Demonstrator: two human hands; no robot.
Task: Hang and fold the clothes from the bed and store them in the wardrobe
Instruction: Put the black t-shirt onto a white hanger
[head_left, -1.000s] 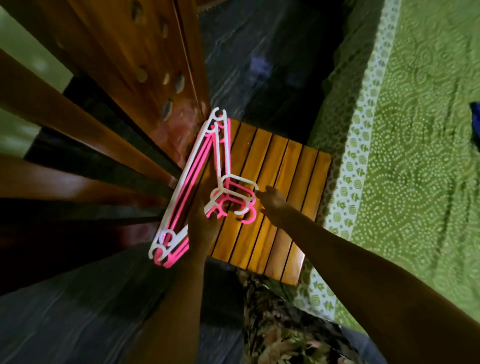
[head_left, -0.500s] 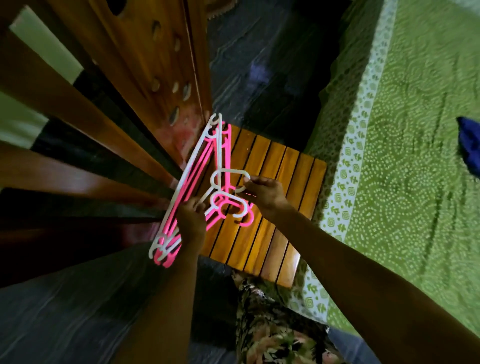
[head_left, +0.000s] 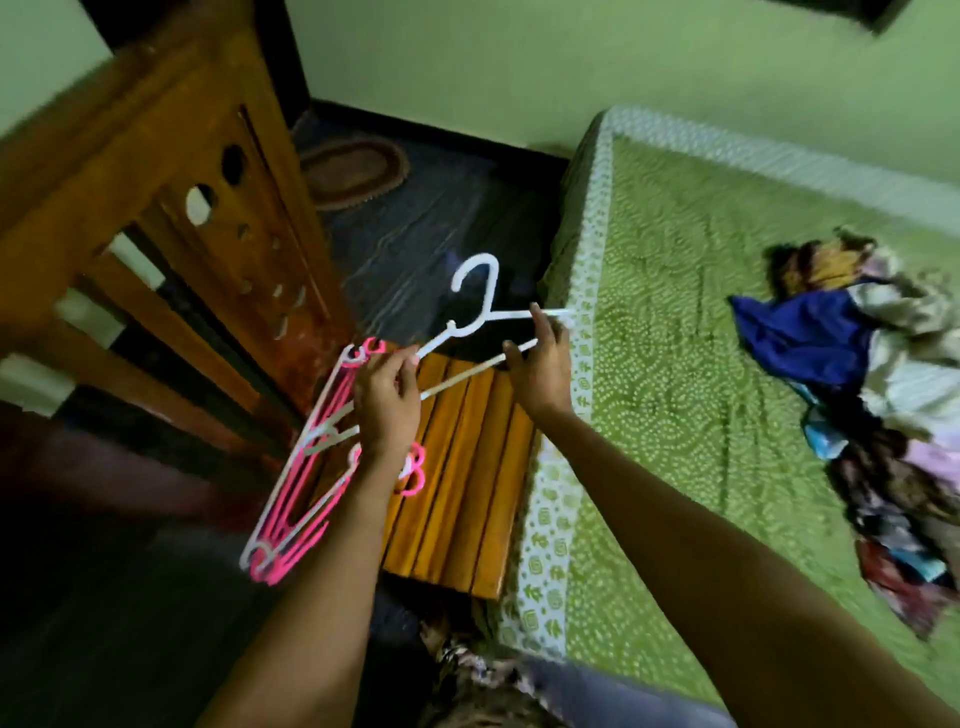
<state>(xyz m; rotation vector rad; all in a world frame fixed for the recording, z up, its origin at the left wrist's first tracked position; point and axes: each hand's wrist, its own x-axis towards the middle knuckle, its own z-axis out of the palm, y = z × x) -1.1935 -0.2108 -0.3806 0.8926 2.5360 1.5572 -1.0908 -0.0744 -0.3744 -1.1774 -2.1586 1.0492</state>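
Note:
A white plastic hanger (head_left: 475, 304) is held up above the wooden slatted stool (head_left: 462, 499). My right hand (head_left: 543, 366) grips its right arm and bottom bar. My left hand (head_left: 387, 402) pinches its left shoulder, and a bundle of pink and white hangers (head_left: 301, 483) hangs under that hand, against the stool's left edge. A heap of mixed clothes (head_left: 883, 405), with a blue piece on top, lies on the green bed (head_left: 670, 415) at the right. The wooden wardrobe (head_left: 156, 218) stands at the left.
Dark floor runs between the wardrobe and the bed, with an oval mat (head_left: 353, 171) at the far end by the green wall. The stool sits tight against the bed's edge. My patterned clothing (head_left: 467, 675) shows at the bottom.
The white hanger has been drawn out of the bundle and lifted up to the right in both hands. My view has swung up, so the bed and the clothes heap now show.

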